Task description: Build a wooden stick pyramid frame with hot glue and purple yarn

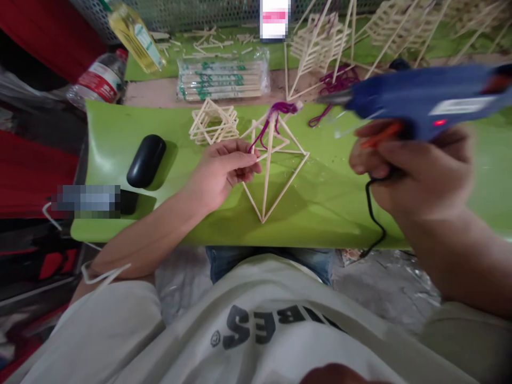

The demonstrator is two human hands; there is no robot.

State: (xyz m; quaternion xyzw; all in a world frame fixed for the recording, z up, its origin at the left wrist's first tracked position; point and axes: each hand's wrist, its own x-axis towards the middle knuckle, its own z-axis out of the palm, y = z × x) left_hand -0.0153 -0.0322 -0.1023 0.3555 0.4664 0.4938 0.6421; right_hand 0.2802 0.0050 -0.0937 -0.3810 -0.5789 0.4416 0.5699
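Note:
In my right hand point(416, 165) is a blue hot glue gun point(424, 98) with an orange trigger and a lit red light. Its nozzle points left, above the mat and to the right of a wooden stick frame point(267, 176). The fingers of my left hand point(232, 168) are pinched at the frame's left side, on a thin stick and near the hanging purple cord point(285, 108). That cord is looped over the top of the frame, which stands on the green mat point(328, 213).
Left of my left hand lie a black case point(146, 161) and a dark device point(128, 201). Behind are a stick star bundle point(214, 122), packaged sticks point(223, 79), bottles point(100, 79), a phone point(274, 18) and stick structures point(320, 42). A black cable point(373, 213) hangs below the glue gun.

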